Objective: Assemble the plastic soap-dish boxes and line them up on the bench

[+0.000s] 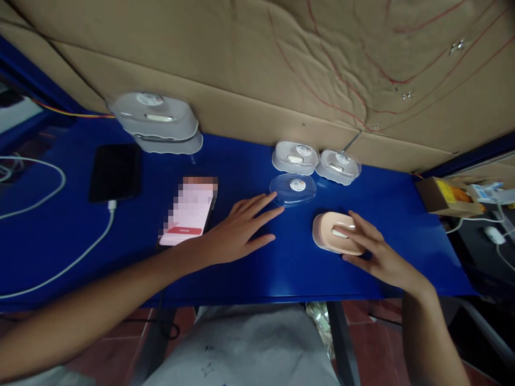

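Note:
A peach oval device with a small white button (340,238) lies on the blue table, its lower part in a clear plastic tray. My right hand (374,246) grips its right side, thumb at the near edge and a finger over the button. To the left, my left hand (247,228) is open and empty, palm down, fingers spread. Its fingertips reach the near left edge of a clear plastic lid (293,190) with a round label. Just behind that lid are two packed devices in clear cases, a left packed device (295,158) and a right packed device (338,166).
Stacked clear cases (161,120) stand at the back left against a cardboard wall (249,69). A phone with a lit screen (187,214) lies left of my left hand. Further left is a black tablet (115,172) with a white cable. An open cardboard box (436,198) sits right.

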